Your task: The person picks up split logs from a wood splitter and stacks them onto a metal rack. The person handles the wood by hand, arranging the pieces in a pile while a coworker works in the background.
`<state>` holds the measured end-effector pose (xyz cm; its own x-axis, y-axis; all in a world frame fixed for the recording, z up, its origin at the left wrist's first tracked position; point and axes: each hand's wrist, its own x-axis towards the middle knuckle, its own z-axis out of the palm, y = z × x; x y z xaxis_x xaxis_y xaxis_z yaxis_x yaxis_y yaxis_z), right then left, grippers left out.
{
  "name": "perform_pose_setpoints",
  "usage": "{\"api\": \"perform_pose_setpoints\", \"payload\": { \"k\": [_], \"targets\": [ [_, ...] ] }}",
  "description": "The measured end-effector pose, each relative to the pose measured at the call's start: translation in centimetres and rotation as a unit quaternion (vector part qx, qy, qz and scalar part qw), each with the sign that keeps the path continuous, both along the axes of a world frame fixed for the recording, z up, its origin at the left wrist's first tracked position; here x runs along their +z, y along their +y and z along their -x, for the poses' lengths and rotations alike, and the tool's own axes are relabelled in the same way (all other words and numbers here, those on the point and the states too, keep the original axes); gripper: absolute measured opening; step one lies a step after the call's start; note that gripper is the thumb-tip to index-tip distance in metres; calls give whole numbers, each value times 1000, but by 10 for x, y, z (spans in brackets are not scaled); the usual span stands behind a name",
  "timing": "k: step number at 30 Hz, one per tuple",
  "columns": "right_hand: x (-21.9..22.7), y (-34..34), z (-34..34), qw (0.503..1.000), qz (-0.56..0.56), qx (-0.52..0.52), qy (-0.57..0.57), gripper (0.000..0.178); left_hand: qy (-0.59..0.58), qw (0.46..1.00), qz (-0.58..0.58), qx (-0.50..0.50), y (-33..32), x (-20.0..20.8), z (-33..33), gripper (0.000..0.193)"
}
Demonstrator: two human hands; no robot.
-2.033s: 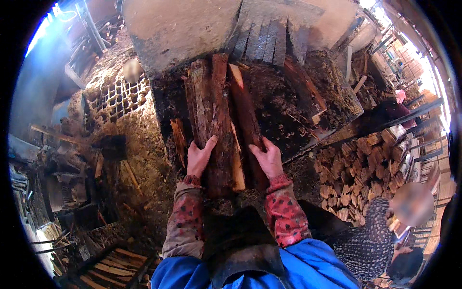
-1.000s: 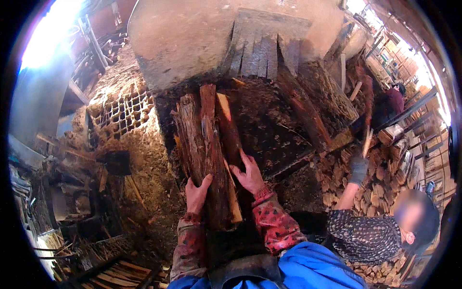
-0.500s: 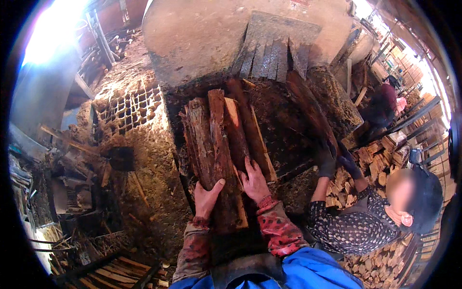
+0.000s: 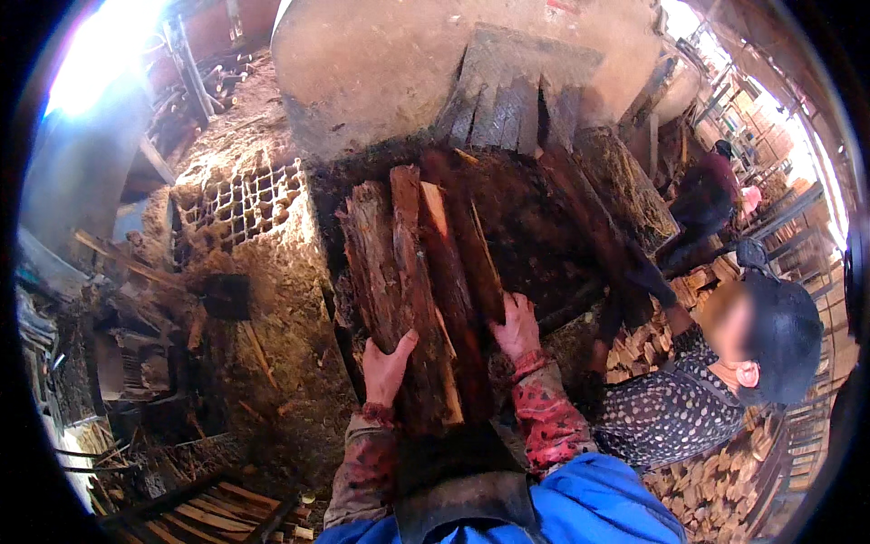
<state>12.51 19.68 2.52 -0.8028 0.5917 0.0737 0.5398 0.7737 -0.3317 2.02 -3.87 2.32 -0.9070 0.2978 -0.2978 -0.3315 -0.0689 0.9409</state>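
Note:
Several long bark-covered wood slabs lie side by side in front of me, some showing pale cut edges. My left hand grips the left side of the bundle, its thumb on the bark and its other fingers mostly hidden. On the other side, my right hand is closed against the outer edge of the rightmost slab. The near ends of the slabs reach a dark apron at my waist.
To my right, a co-worker in a dotted top handles a long dark slab. A hanging strip flap is ahead, before a tan panel. Split wood is piled right; a metal grid is left.
My right hand has moved right, from the top of the slabs to the outer slab's edge. That slab now sits closer to the others. The co-worker's head and arms have shifted.

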Motion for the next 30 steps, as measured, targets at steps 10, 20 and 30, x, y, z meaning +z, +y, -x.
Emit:
{"api": "perform_pose_setpoints", "payload": {
  "k": [10,20,30],
  "targets": [
    [9,-14,-68,962,256,-42,83,55,-20,1000,-13,7,0,2,-4,51],
    [98,-66,-84,860,455,-81,214,28,15,998,62,-10,-5,7,-3,51],
    [87,-128,-55,789,579,-6,205,36,14,998,53,-15,-4,28,-10,56]
  ]
}}
